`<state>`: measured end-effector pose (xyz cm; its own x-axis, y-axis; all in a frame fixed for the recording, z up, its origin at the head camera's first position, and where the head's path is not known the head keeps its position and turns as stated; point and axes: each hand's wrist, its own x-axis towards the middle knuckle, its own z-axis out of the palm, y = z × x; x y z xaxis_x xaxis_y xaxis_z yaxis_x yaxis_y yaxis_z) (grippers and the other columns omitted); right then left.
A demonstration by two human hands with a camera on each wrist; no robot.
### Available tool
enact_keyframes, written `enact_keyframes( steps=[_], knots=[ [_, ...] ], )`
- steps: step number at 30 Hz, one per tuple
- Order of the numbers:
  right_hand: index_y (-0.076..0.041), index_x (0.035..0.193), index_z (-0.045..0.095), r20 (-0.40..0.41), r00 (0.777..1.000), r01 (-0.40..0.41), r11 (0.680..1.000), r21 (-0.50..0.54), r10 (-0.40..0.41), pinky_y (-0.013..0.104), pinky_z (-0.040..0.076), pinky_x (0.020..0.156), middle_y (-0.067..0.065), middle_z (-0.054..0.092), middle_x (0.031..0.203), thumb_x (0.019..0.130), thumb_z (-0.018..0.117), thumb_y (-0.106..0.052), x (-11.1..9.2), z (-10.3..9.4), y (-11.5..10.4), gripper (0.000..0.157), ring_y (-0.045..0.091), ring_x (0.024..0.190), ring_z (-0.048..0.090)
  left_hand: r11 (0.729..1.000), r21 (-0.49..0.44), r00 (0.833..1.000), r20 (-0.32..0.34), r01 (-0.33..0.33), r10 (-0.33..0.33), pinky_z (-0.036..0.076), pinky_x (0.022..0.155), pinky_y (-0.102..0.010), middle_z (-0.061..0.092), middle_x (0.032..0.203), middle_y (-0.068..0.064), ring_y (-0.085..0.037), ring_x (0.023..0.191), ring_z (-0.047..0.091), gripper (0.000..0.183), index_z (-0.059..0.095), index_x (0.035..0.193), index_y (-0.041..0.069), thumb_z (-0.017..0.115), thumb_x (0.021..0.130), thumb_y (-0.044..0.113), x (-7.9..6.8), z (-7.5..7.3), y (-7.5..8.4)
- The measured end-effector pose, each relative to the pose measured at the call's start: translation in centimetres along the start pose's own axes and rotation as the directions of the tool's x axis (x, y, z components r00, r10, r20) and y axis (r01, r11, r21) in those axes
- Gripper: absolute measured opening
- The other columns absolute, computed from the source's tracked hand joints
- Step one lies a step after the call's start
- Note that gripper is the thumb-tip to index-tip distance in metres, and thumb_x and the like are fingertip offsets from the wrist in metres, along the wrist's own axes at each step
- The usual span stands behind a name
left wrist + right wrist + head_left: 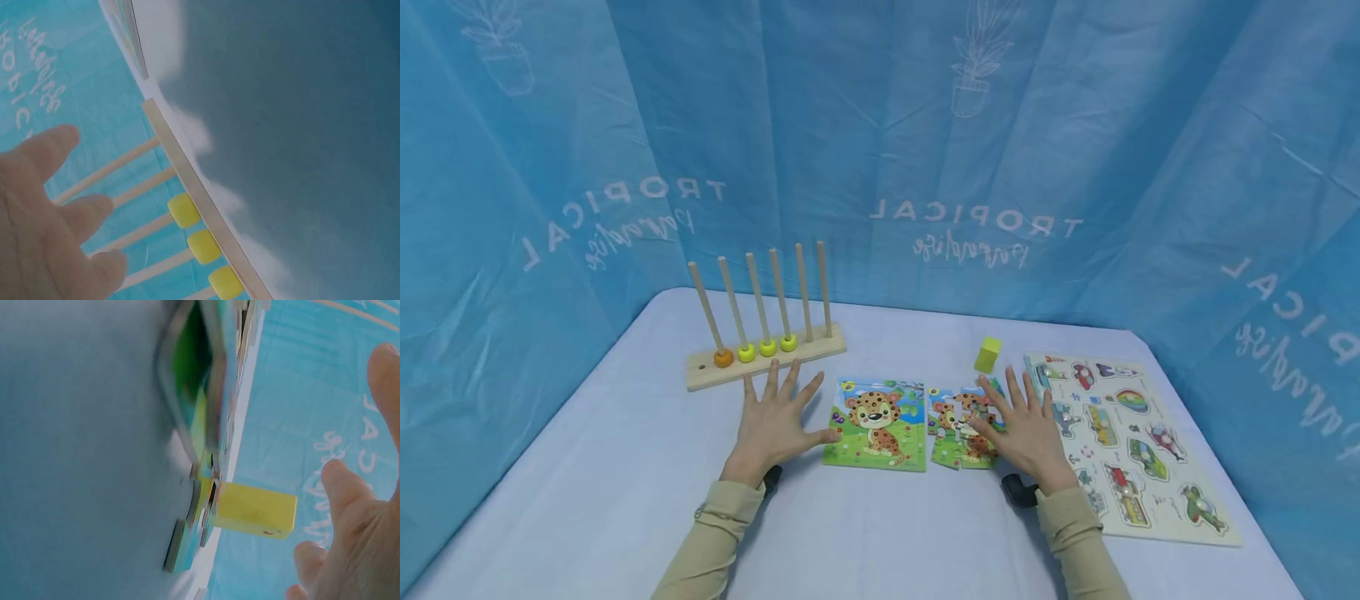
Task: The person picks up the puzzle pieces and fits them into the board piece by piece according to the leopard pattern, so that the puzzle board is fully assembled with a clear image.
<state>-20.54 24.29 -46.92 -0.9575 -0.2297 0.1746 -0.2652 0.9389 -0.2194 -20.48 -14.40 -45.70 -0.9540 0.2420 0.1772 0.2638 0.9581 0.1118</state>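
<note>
My left hand [773, 429] has its fingers spread and holds nothing, left of a square picture board [880, 425] with a cartoon leopard; its thumb overlaps the board's left edge in the head view. On the right, my right hand [1028, 433] also spreads its fingers, with nothing in its grasp. Thumb and fingers overlap the right side of a leopard jigsaw [947, 450], whose loose pieces lie partly apart and partly hidden under that hand. Beyond those fingertips a yellow-green block [988, 354] stands upright, also seen as a yellow block [256, 509] in the right wrist view.
A wooden peg stand [700, 377] with several upright rods is at the back left, carrying an orange bead [723, 358] and three yellow beads [767, 347]. A knobbed vehicle puzzle board [1165, 508] lies at the right. Blue printed curtains [880, 150] surround the white table.
</note>
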Motion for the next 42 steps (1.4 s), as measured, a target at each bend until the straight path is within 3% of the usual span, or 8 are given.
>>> enact_keyframes(
  steps=[8,14,17,21,25,31,38,42],
  knots=[
    [-0.026,0.154,0.027,0.001,1.000,-0.004,0.999,0.032,0.004,0.066,0.001,0.119,0.021,0.015,0.162,0.092,0.051,-0.061,0.3,0.4,0.4,0.075,0.048,0.147,0.010,1.000,0.001,0.999,0.047,0.016,-0.016,0.008,0.113,-0.075,0.026,0.159,-0.016,-0.046,0.148,0.016,0.096,0.035,0.151,0.025,0.060,0.074,0.076,0.3,0.1,0.6],
    [-0.013,0.142,0.050,-0.010,0.999,0.034,0.997,0.064,-0.033,0.062,0.042,0.101,0.024,0.046,0.145,0.089,0.067,-0.042,2.1,0.6,-1.7,0.063,0.049,0.126,0.046,0.996,-0.091,0.987,0.162,0.020,-0.005,0.026,0.109,-0.073,0.048,0.147,-0.018,-0.045,0.134,0.043,0.085,0.043,0.147,0.016,0.068,0.079,0.061,-0.1,0.4,1.1],
    [-0.010,0.138,0.054,0.050,0.998,0.041,0.991,0.131,-0.047,0.058,0.050,0.092,0.022,0.053,0.137,0.088,0.071,-0.030,3.8,0.6,-3.3,0.057,0.047,0.120,0.052,0.991,-0.136,0.980,0.200,0.013,0.014,0.033,0.108,-0.068,0.048,0.146,-0.018,-0.044,0.134,0.043,0.081,0.049,0.143,0.012,0.073,0.078,0.054,-0.1,0.6,1.1],
    [-0.011,0.144,0.046,0.184,0.983,-0.016,0.976,0.215,-0.025,0.052,0.052,0.088,0.019,0.054,0.137,0.087,0.073,-0.022,5.5,1.0,-4.8,0.064,0.041,0.120,0.055,0.970,-0.242,0.964,0.257,0.005,0.060,0.025,0.115,-0.065,0.036,0.155,-0.015,-0.041,0.144,0.029,0.083,0.045,0.145,0.009,0.075,0.079,0.048,0.0,0.9,0.9],
    [-0.010,0.145,0.045,0.265,0.964,-0.079,0.966,0.245,0.011,0.041,0.052,0.074,0.017,0.058,0.128,0.084,0.075,-0.017,6.3,1.3,-5.3,0.068,0.032,0.104,0.061,0.942,-0.336,0.940,0.322,0.002,0.113,0.015,0.119,-0.064,0.027,0.160,-0.014,-0.039,0.148,0.019,0.086,0.037,0.149,0.006,0.074,0.081,0.044,0.1,1.1,0.8],
    [-0.003,0.130,0.055,0.325,0.945,-0.146,0.939,0.310,0.040,0.035,0.047,0.065,0.023,0.049,0.123,0.084,0.075,-0.013,6.8,1.1,-5.3,0.051,0.025,0.080,0.054,0.932,-0.362,0.925,0.358,0.007,0.132,0.011,0.121,-0.062,0.024,0.160,-0.015,-0.039,0.149,0.016,0.090,0.031,0.151,0.004,0.074,0.082,0.043,0.0,1.1,0.9],
    [-0.006,0.117,0.050,0.292,0.955,-0.167,0.894,0.417,0.042,0.027,0.035,0.050,0.015,0.058,0.085,0.090,0.067,-0.010,6.9,1.0,-5.3,0.032,0.017,0.054,0.040,0.916,-0.401,0.914,0.378,0.019,0.147,0.010,0.122,-0.058,0.019,0.161,-0.018,-0.039,0.150,0.012,0.095,0.026,0.152,0.000,0.076,0.080,0.040,-0.3,0.6,0.9],
    [-0.008,0.118,0.056,0.215,0.974,-0.179,0.825,0.536,0.072,0.025,0.033,0.041,0.011,0.065,0.083,0.097,0.057,-0.012,6.9,1.0,-5.5,0.021,0.012,0.043,0.032,0.908,-0.417,0.912,0.382,0.027,0.149,0.009,0.122,-0.057,0.019,0.160,-0.019,-0.039,0.150,0.012,0.096,0.026,0.151,-0.001,0.076,0.080,0.038,-0.5,0.7,1.0]
  ],
)
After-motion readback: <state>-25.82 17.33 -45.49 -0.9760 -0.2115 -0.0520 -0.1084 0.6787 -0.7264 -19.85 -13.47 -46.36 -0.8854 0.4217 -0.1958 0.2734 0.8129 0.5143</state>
